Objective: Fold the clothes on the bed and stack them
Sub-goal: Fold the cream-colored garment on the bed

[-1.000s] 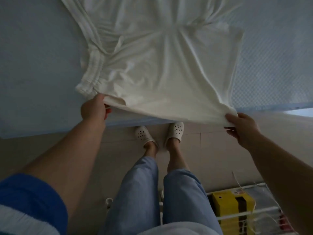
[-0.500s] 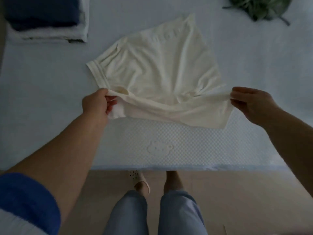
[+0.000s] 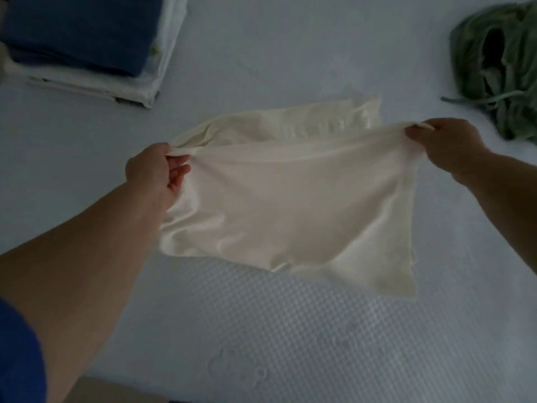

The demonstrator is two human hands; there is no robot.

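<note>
Two hands pinching one cream garment [image 3: 290, 205] at bed [image 3: 261, 330] centre: left hand [image 3: 154, 170] at 9 o'clock, right hand [image 3: 444, 144] at 3, holding near edge taut and raised, likely to carry it over far half for an even fold. Far half lying on bed. Folded stack [image 3: 87, 45] at 11. Green clothes [image 3: 499, 65], unfolded, at 2.

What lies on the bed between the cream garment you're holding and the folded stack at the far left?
Nothing visible. Only bare bed separates the cream garment from the folded stack.
</note>
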